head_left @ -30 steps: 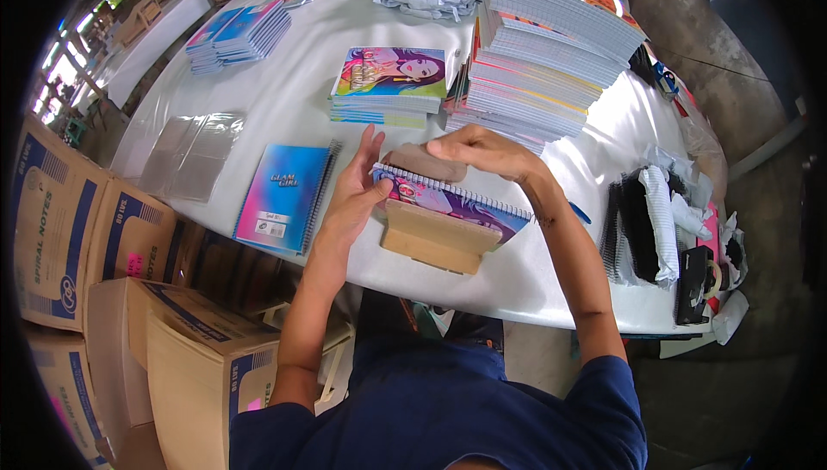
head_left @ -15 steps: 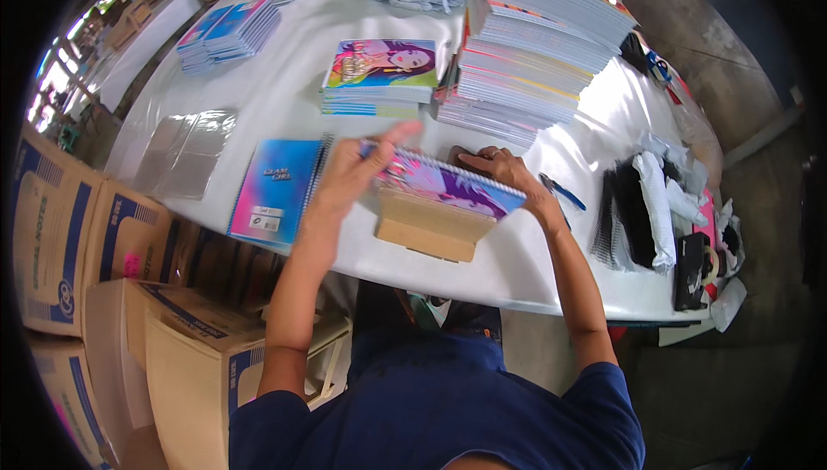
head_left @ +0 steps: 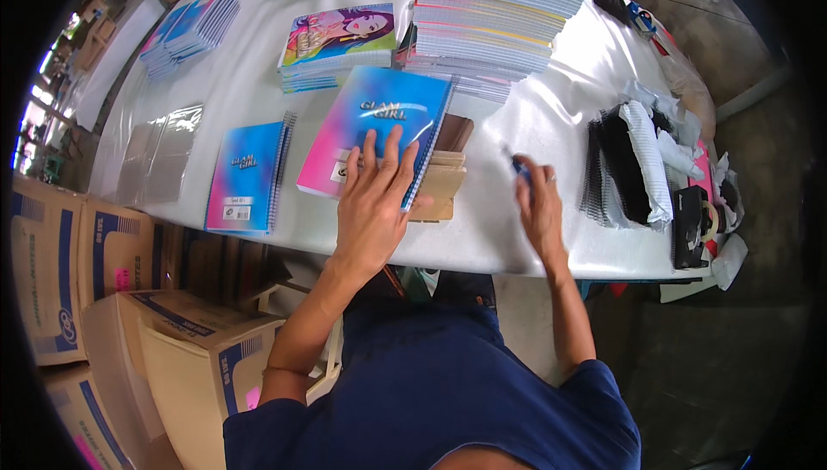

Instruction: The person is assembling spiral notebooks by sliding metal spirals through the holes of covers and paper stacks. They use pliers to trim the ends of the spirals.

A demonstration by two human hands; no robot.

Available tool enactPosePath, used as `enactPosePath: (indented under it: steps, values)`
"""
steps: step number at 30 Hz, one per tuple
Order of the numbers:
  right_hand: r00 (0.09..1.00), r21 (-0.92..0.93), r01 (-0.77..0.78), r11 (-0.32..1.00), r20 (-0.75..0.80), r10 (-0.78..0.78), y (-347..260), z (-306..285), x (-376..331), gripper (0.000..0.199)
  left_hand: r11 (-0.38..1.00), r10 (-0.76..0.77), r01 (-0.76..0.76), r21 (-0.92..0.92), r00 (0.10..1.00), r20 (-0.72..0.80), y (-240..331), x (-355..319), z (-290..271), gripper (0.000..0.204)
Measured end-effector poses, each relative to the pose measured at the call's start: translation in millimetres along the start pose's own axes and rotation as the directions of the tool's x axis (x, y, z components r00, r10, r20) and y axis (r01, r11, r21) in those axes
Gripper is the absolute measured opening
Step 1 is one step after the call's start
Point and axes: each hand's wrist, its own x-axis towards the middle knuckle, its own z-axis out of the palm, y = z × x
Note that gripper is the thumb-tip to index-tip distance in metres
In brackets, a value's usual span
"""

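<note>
My left hand (head_left: 376, 197) lies with fingers spread across the cover of a blue and pink spiral notebook (head_left: 379, 91). Its thumb is by the wire edge. The notebook rests back cover up over a brown wooden block (head_left: 441, 179), which shows at its right side. My right hand (head_left: 541, 207) is closed around dark blue-handled pliers (head_left: 519, 165), slightly blurred, just above the white table. Another spiral notebook (head_left: 250, 160) of the same kind lies to the left. Behind is a small stack of notebooks (head_left: 340, 37) with an illustrated cover on top.
A tall stack of notebooks (head_left: 491, 31) stands at the back. More notebooks (head_left: 185, 35) sit far left, near clear plastic sleeves (head_left: 164, 155). On the right are black wire coils (head_left: 633, 160) in wrapping and a black tape dispenser (head_left: 689, 229). Cardboard boxes (head_left: 185, 332) stand lower left.
The notebook has gone from edge-on to lying back cover up, with my left hand now spread on it. My right hand has left it and picked up the pliers from the table.
</note>
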Motion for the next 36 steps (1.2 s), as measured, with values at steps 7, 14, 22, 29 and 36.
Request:
enactPosePath:
  steps: [7, 14, 22, 29, 36]
  values:
    - [0.962, 0.142, 0.254, 0.957, 0.069, -0.265, -84, -5, -27, 0.045, 0.986, 0.018, -0.016, 0.168, 1.000, -0.007, 2, 3, 7, 0.067]
    - [0.921, 0.244, 0.214, 0.946, 0.273, -0.279, -78, 1, -21, 0.036, 0.988, 0.026, -0.021, 0.153, 0.999, -0.029, 3, 1, 7, 0.069]
    - [0.909, 0.487, 0.113, 0.866, 0.302, -0.289, -78, -21, 18, 0.028, 0.984, -0.048, 0.083, 0.157, 0.975, -0.215, -44, 11, -45, 0.056]
    - [0.997, -0.187, 0.044, 0.981, 0.065, -0.032, 18, 0, 54, 0.035, 0.906, -0.340, 0.185, -0.381, 0.854, -0.394, -98, -8, -124, 0.050]
    - [0.965, 0.555, 0.249, 0.794, -0.070, -0.254, -82, 42, 84, 0.110, 0.587, -0.429, -0.074, -0.806, 0.816, -0.387, -158, -26, -119, 0.070]
